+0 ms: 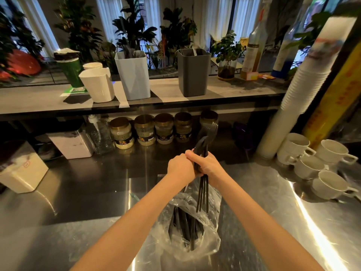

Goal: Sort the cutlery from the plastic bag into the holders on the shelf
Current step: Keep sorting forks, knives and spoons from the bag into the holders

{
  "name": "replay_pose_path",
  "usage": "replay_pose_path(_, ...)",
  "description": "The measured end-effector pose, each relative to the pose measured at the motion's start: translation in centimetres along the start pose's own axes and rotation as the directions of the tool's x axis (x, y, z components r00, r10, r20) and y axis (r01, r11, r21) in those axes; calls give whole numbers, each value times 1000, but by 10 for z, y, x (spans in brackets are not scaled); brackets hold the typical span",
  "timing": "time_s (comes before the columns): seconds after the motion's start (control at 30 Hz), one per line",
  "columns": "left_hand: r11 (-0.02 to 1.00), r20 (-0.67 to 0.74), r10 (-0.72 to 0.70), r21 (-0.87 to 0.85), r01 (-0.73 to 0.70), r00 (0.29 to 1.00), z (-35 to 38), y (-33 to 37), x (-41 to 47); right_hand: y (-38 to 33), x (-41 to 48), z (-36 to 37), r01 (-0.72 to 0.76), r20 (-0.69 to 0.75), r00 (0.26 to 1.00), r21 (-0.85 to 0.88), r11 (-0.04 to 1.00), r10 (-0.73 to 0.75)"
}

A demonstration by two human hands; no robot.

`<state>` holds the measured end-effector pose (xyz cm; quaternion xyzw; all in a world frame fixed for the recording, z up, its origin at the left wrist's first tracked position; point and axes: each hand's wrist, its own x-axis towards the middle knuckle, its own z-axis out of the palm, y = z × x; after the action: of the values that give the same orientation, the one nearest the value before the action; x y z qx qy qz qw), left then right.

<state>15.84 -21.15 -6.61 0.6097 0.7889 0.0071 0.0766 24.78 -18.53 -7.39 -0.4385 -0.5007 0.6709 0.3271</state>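
Right hand: your right hand (210, 165) is curled tight round the cutlery bundle (203, 193).
Left hand: your left hand (180, 167) is pressed against the right, thumb hooked over the bundle; its fingers are hidden.
Bundle: thin, black, matte plastic pieces held over the middle of the steel counter (78, 212), just above the bag.
Axis: long axis nearly upright. The blurred heads tip up and away toward the shelf (234, 89), and the straight, slim handles fan down at the bag.
Bag: the plastic bag (212, 241) is clear and crinkled. It lies at the counter's near edge, mouth open toward you.
Loose cutlery (185, 227): more black sticks lie inside it, lengthwise.
Holders: on the shelf stand a white holder (97, 85), a pale blue holder (134, 75) and a dark grey holder (193, 73). All three are smooth, squarish tubs.
Counter: brushed and glossy, with streaks of glare.
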Motion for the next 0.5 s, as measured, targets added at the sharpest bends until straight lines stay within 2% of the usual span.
replay_pose_path(0.1,992,-111,98,88,-89,989,-10,1,-5,0,-1,4,-14,-61,998,226,974,28)
replay_pose_path(0.2,990,-152,143,35,-139,978,-18,-2,-7,-4,-3,2,-53,-86,992,396,917,95)
replay_pose_path(0.27,980,-121,193,-18,-197,974,-25,-6,-7,-6,-3,-1,-95,-59,989,464,881,137)
replay_pose_path(0.4,927,4,323,-201,-316,946,-33,-12,-8,-11,-3,-4,-126,-99,974,512,850,204)
replay_pose_path(0.5,825,75,411,-454,-336,908,-33,-20,-4,-15,0,-7,-72,-178,969,462,884,172)
